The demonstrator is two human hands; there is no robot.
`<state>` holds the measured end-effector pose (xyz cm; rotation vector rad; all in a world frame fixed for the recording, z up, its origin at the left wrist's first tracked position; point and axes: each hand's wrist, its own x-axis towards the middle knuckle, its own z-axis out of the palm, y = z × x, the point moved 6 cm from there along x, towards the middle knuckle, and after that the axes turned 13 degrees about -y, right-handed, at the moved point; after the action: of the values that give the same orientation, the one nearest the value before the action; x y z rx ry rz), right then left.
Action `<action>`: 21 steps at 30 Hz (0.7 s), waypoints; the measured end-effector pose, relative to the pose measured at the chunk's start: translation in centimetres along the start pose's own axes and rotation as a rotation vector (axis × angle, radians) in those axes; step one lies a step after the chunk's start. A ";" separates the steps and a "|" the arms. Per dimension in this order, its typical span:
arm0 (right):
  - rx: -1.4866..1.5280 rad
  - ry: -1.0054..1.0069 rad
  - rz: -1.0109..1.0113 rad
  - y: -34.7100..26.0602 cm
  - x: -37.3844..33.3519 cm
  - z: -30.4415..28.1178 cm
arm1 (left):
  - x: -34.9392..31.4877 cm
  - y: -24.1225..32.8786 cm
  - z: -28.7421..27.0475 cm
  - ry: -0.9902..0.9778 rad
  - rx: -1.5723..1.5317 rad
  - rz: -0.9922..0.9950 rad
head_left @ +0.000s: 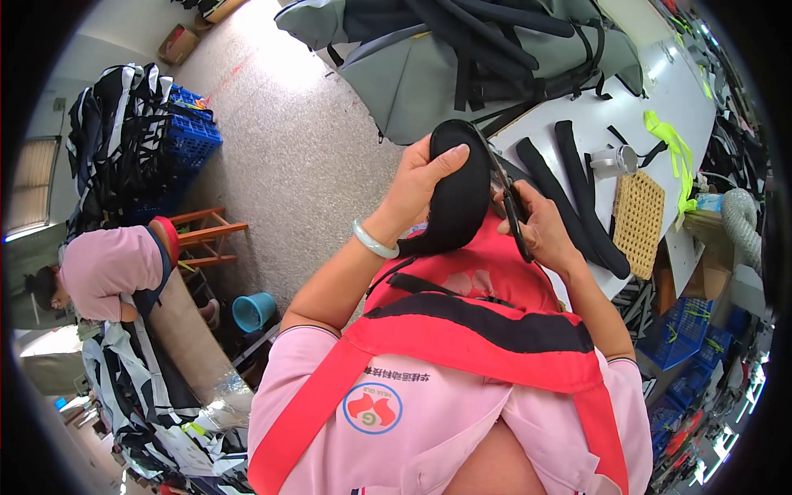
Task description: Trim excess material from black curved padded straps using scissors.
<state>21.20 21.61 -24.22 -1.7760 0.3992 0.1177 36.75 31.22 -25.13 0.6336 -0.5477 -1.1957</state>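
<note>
My left hand [415, 188] grips a black padded strap [464, 194], thumb on top, with the strap bent into a curve in front of my red apron [511, 272]. My right hand [546, 231] is closed round the handles of dark metal scissors [514, 219]. Their blades point away from me and lie along the right edge of the strap. Whether they are cutting into it cannot be told. To the right of my right hand, black padded strips [590, 210] lie on the white table [697, 99].
Grey and black bags [396, 82] cover the table's far end. A metal mug [612, 162], a woven mat [639, 216] and neon-yellow webbing [676, 157] lie at right. At left, a person in pink [115, 268] bends near an orange stool [210, 235], a bucket [253, 312] and blue crates [191, 136].
</note>
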 end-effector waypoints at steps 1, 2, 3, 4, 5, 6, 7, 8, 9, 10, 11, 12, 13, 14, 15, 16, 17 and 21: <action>0.067 -0.025 0.059 0.3 -0.1 0.0 | -0.1 0.0 -0.1 -0.024 -0.007 -0.013; 0.066 -0.025 0.060 0.3 -0.2 -0.1 | -0.1 0.0 0.0 -0.048 -0.013 -0.028; 0.097 -0.049 0.093 0.5 -0.3 -0.1 | -0.1 0.0 -0.1 -0.048 -0.014 -0.028; 0.128 -0.072 0.125 0.8 -0.4 -0.1 | -0.2 0.0 -0.2 -0.047 0.002 -0.036; 0.128 -0.072 0.126 0.8 -0.5 -0.2 | -0.2 0.0 -0.2 -0.047 0.018 -0.043; 0.100 -0.076 0.126 0.9 -0.5 -0.3 | -0.2 0.0 -0.1 -0.047 0.017 -0.043; 0.072 -0.080 0.126 0.9 -0.5 -0.4 | -0.2 0.2 0.1 -0.055 0.050 -0.044; 0.072 -0.080 0.128 0.9 -0.6 -0.5 | -0.2 0.3 0.2 -0.062 0.083 -0.044; -0.025 -0.063 0.111 0.6 -0.7 -0.8 | -0.2 0.4 0.4 -0.062 0.082 -0.044; -0.121 -0.045 0.095 0.2 -0.7 -1.1 | -0.2 0.5 0.5 -0.062 0.093 -0.038; -0.122 -0.047 0.096 -0.1 -0.8 -1.2 | -0.2 0.6 0.5 -0.060 0.105 -0.030; -0.180 -0.045 0.094 -0.7 -0.9 -1.3 | -0.2 0.6 0.4 -0.058 0.104 -0.029; -0.237 -0.043 0.092 -1.0 -1.0 -1.3 | -0.3 0.5 0.1 -0.046 0.076 -0.036; -0.237 -0.043 0.093 -1.0 -1.0 -1.3 | -0.3 0.5 0.0 -0.036 0.049 -0.043; -0.316 -0.028 0.113 -0.9 -1.1 -1.4 | -0.4 0.4 0.0 -0.035 0.048 -0.043; -0.395 -0.013 0.134 -0.9 -1.2 -1.5 | -0.4 0.4 -0.1 -0.027 0.041 -0.045; -0.395 -0.013 0.135 -1.0 -1.1 -1.4 | -0.5 0.4 -0.1 -0.019 0.035 -0.048; -0.380 0.016 0.124 -1.4 -0.9 -1.6 | -0.4 0.2 0.3 -0.040 0.142 -0.053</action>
<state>20.65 20.54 -22.25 -2.1257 0.5243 0.2829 36.59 31.59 -24.83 0.7499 -0.6576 -1.2286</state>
